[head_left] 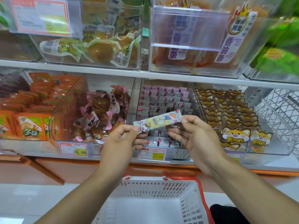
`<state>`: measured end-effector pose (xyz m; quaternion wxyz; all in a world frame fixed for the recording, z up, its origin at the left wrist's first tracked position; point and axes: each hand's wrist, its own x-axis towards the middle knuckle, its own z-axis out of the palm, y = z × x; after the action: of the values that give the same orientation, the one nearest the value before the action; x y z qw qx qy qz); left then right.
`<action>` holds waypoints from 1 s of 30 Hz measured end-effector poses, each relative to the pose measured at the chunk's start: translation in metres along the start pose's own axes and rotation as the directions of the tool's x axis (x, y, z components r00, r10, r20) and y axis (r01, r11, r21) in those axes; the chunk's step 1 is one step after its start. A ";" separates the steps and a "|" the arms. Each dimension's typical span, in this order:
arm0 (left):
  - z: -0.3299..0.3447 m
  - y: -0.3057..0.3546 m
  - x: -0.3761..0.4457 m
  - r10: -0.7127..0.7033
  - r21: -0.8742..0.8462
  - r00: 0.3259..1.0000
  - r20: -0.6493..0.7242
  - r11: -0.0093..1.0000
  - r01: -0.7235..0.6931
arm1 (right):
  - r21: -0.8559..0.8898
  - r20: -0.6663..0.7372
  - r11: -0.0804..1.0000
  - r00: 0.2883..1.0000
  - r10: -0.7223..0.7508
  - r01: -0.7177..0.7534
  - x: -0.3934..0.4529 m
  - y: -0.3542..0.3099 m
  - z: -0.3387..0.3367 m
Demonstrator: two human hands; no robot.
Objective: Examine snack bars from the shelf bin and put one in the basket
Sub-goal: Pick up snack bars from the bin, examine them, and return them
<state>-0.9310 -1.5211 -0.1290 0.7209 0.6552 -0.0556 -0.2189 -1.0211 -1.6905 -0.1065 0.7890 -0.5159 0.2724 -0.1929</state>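
We pinch a slim pastel cartoon-print snack bar [157, 121] by both ends, left hand [123, 139] & right hand [199, 135], label up for reading, over white plastic basket [145, 188].

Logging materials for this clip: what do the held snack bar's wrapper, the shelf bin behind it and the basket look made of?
Snack bar wrapper: looks like thin printed plastic film, glossy, with crimped ends. Shelf bin: clear rigid plastic, probably acrylic; contents show through its walls. Basket: white moulded plastic lattice with an orange-red rim.
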 end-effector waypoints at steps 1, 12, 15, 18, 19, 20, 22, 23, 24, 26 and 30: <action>0.000 0.000 0.000 0.004 0.001 1.000 -0.005 1.000 -0.004 | -0.013 0.000 1.000 1.000 0.002 -0.002 0.001 0.001 -0.001; -0.003 0.001 0.002 -0.025 -0.077 0.999 0.020 0.997 0.027 | -0.267 0.245 0.946 0.962 -0.117 0.183 0.001 0.004 -0.006; 0.000 0.006 -0.001 -0.043 -0.225 0.998 0.055 0.973 0.054 | -0.271 0.279 0.945 0.954 -0.107 0.185 0.000 0.004 -0.005; -0.001 0.010 -0.002 -0.005 -0.299 1.000 0.023 0.954 0.012 | -0.269 0.268 0.946 0.957 -0.110 0.184 0.000 0.004 -0.004; -0.002 0.011 -0.002 0.009 -0.316 1.000 0.018 0.949 -0.003 | -0.255 0.253 0.950 0.961 -0.112 0.178 0.000 0.004 -0.004; -0.002 0.011 -0.002 0.015 -0.331 1.000 0.022 0.944 -0.006 | -0.242 0.236 0.955 0.965 -0.115 0.173 0.000 0.004 -0.003; -0.002 0.012 -0.004 0.005 -0.348 0.998 0.060 0.937 0.016 | -0.229 0.204 0.960 0.972 -0.115 0.161 -0.001 0.003 -0.002; -0.002 0.012 -0.004 0.004 -0.346 0.997 0.080 0.938 0.024 | -0.226 0.190 0.962 0.976 -0.110 0.152 -0.001 0.003 -0.001; -0.002 0.012 -0.005 0.006 -0.340 0.996 0.086 0.940 0.023 | -0.226 0.174 0.964 0.980 -0.101 0.139 -0.001 0.003 0.000; -0.002 0.012 -0.005 0.009 -0.322 0.998 0.067 0.947 0.013 | -0.223 0.145 0.968 0.986 -0.080 0.111 -0.001 0.002 0.000; -0.002 0.011 -0.006 -0.032 -0.278 0.999 0.018 0.960 0.036 | -0.083 0.123 0.996 0.992 -0.003 0.013 0.002 -0.003 -0.001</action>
<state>-0.9326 -1.5163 -0.1175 0.8017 0.5467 -0.0176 -0.2412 -1.0209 -1.6934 -0.1049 0.7813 -0.5603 0.2289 -0.1523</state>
